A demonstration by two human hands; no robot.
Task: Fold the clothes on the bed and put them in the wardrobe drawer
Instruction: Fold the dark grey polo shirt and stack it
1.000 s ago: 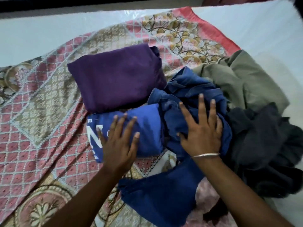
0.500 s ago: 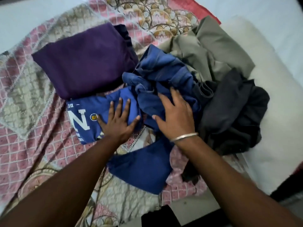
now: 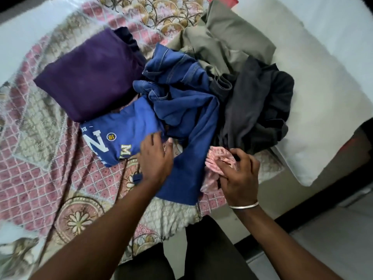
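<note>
A folded purple garment (image 3: 90, 81) lies on the patterned bedspread (image 3: 40, 158). Just in front of it sits a folded blue T-shirt with a white N (image 3: 121, 134). Crumpled blue jeans (image 3: 181, 102) lie to its right, one leg stretching toward me. My left hand (image 3: 155, 158) is at the jeans' leg where it meets the T-shirt, fingers and thumb curled onto the denim. My right hand (image 3: 240, 174) grips a bunched pink cloth (image 3: 217, 158) right of that leg. A dark grey garment (image 3: 252, 110) and an olive one (image 3: 222, 37) are heaped behind.
A white pillow (image 3: 312, 98) lies at the right end of the bed, under the edge of the heap. The bed's near edge runs diagonally below my arms, with light floor (image 3: 323, 249) beyond it at the lower right.
Both hands have come back toward me off the top of the T-shirt and jeans. The left now holds the jeans' leg and the right has taken hold of a pink cloth.
</note>
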